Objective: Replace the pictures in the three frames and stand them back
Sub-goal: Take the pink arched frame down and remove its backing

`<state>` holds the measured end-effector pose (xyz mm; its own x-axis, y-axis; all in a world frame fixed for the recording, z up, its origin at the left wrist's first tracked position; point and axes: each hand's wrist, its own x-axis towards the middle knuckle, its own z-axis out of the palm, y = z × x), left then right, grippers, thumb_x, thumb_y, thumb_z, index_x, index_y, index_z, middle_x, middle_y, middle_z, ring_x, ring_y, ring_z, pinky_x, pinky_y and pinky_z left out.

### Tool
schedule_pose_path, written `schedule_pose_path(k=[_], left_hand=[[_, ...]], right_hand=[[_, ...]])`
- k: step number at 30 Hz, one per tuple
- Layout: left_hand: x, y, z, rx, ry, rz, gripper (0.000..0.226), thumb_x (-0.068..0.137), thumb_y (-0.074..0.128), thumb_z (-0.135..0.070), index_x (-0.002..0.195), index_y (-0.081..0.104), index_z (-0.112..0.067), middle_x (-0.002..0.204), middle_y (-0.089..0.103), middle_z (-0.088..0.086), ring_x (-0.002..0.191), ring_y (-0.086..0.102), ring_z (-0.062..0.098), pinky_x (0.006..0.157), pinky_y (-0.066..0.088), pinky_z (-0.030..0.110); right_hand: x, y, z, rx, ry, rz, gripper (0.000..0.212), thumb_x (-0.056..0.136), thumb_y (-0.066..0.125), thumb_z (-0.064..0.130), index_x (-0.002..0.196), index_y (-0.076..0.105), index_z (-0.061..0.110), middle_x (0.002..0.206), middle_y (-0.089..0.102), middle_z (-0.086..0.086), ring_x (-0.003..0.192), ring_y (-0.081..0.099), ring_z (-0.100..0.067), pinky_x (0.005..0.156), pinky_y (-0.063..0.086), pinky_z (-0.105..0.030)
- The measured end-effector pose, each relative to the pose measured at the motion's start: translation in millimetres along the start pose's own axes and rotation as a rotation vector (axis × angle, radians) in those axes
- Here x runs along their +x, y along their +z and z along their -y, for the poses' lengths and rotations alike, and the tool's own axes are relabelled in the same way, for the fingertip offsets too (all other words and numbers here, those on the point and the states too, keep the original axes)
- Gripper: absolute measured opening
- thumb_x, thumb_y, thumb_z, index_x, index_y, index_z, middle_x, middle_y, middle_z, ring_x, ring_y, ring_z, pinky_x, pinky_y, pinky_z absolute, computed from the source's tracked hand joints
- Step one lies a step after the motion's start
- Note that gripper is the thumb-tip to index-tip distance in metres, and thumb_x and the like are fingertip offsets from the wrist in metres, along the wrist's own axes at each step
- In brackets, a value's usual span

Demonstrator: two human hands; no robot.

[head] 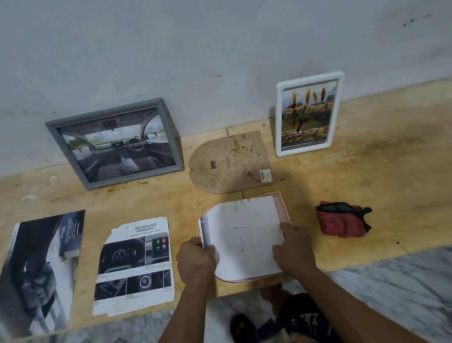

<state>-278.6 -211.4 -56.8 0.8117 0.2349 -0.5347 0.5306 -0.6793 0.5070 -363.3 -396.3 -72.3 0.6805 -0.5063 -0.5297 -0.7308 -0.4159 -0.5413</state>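
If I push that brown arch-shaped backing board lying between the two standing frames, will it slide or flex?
The backing board lies flat on the plywood table with its edges level, so it is probably stiff and would likely slide as one piece rather than bend. It looks thin, so probably light. Being so flat, its edge may be hard to lift; sliding it to the table edge could help.

Both forearms are bare; no sleeves, watch or rings are visible on the left hand point(196, 263) or right hand point(294, 248). At 6 o'clock, dark navy patterned fabric shorts point(282, 341) with pale blotches cover the lap.
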Motion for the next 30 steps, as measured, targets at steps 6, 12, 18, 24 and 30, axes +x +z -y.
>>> schedule_pose_path(k=[6, 12, 18, 24, 30], left_hand=[[-4.7, 1.1, -3.1, 0.111, 0.098, -0.123, 0.015, 0.087, 0.069, -0.019, 0.101, 0.074, -0.018, 0.094, 0.075, 0.009, 0.085, 0.068, 0.033, 0.067, 0.044, 0.031], [-9.2, 1.0, -7.3, 0.028, 0.077, -0.076, 0.013, 0.090, 0.067, -0.019, 0.102, 0.070, -0.013, 0.095, 0.072, 0.009, 0.080, 0.061, 0.028, 0.069, 0.040, 0.029], [-12.9, -11.8, -10.7, -0.252, 0.108, 0.017, 0.025, 0.094, 0.066, -0.026, 0.072, 0.062, -0.012, 0.069, 0.061, 0.003, 0.070, 0.055, 0.022, 0.054, 0.037, 0.027], [-27.2, -37.7, -1.6, -0.589, 0.072, 0.090, 0.015, 0.089, 0.073, -0.024, 0.086, 0.069, -0.010, 0.085, 0.070, 0.005, 0.079, 0.066, 0.027, 0.069, 0.060, 0.044], [-51.4, -58.1, 23.1, -0.948, -0.023, 0.225, 0.019, 0.084, 0.079, -0.016, 0.099, 0.067, -0.014, 0.108, 0.071, 0.018, 0.095, 0.069, 0.033, 0.070, 0.061, 0.041]], right_hand=[[3.6, 0.6, 5.7, -0.028, 0.020, -0.013, 0.057, 0.087, 0.059, 0.015, 0.141, 0.042, 0.013, 0.131, 0.040, -0.009, 0.122, 0.042, -0.026, 0.099, 0.040, -0.033], [8.6, -0.8, 8.2, 0.086, 0.059, -0.057, 0.044, 0.083, 0.066, 0.017, 0.124, 0.052, 0.011, 0.123, 0.052, -0.009, 0.110, 0.050, -0.025, 0.088, 0.044, -0.031], [4.4, -14.0, 16.6, 0.291, 0.052, -0.160, 0.034, 0.087, 0.069, 0.017, 0.116, 0.052, 0.010, 0.110, 0.061, -0.008, 0.090, 0.055, -0.020, 0.077, 0.044, -0.031], [-11.3, -26.1, 29.1, 0.427, -0.041, -0.208, 0.035, 0.088, 0.065, 0.013, 0.122, 0.056, 0.009, 0.110, 0.064, -0.010, 0.089, 0.062, -0.025, 0.072, 0.054, -0.038], [-35.5, -9.5, 54.4, 0.765, 0.048, -0.070, 0.021, 0.090, 0.066, 0.012, 0.108, 0.056, 0.018, 0.111, 0.063, -0.009, 0.099, 0.063, -0.032, 0.085, 0.056, -0.054]])
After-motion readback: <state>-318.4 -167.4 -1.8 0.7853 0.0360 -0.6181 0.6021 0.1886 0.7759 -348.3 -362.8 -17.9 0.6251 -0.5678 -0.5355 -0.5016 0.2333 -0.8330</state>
